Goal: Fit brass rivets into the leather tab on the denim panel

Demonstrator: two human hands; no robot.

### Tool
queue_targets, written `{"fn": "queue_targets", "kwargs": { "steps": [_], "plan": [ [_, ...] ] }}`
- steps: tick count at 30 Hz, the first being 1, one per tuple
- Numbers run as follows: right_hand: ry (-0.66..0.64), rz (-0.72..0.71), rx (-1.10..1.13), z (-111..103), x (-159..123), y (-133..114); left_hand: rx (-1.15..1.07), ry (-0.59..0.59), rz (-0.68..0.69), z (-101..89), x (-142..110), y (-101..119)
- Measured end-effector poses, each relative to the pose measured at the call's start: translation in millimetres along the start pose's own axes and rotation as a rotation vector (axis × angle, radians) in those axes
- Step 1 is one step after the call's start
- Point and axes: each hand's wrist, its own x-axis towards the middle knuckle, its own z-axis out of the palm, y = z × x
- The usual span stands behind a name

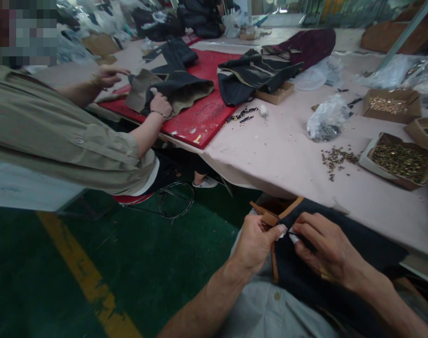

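Observation:
A dark fabric piece (pixel 358 230) with brown leather-like trim lies across my lap, against the table's front edge. My left hand (pixel 254 239) is closed on the brown trimmed edge (pixel 270 219) of this piece, its thumb wrapped in white at the tip. Close beside it, my right hand (pixel 323 246) pinches something thin and dark that I cannot make out. White wrapping also shows on a fingertip of that hand. The fingertips of both hands nearly meet over the edge of the piece.
A co-worker (pixel 66 136) on a stool at the left handles dark fabric on a red board (pixel 196 131). Boxes of small metal parts (pixel 399 162), loose parts (pixel 337 158), a plastic bag (pixel 326 119) and pliers-like tools (pixel 244 114) lie on the pale table (pixel 270 155).

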Motion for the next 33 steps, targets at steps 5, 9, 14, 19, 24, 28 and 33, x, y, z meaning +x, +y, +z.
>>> {"fn": "queue_targets", "kwargs": {
  "steps": [5, 9, 14, 19, 24, 28, 33],
  "plan": [
    [0.136, 0.155, 0.194, 2.0, 3.1, -5.5, -0.002, -0.019, 0.004, 2.0, -0.2, 1.9],
    [0.206, 0.265, 0.304, 3.7, 4.1, -8.4, -0.018, -0.026, 0.012, 4.4, -1.1, 4.9],
    [0.205, 0.455, 0.338, 6.3, -2.1, -5.4, -0.025, -0.039, -0.009, 1.7, -1.0, 1.8],
    [0.224, 0.488, 0.404, 9.2, 1.4, 0.6, 0.049, -0.048, 0.008, 3.2, 1.4, -3.6],
    [0.236, 0.446, 0.333, -14.3, 9.1, 36.6, 0.241, 0.166, 0.007, 1.8, 9.6, -12.8],
    [0.479, 0.55, 0.003, -44.5, 3.8, 97.8, 0.259, 0.236, 0.038, -3.5, 15.1, -17.7],
    [0.469, 0.661, -0.224, -49.9, 2.1, 162.9, 0.209, 0.191, 0.022, -3.7, 13.8, -13.5]
  ]
}}
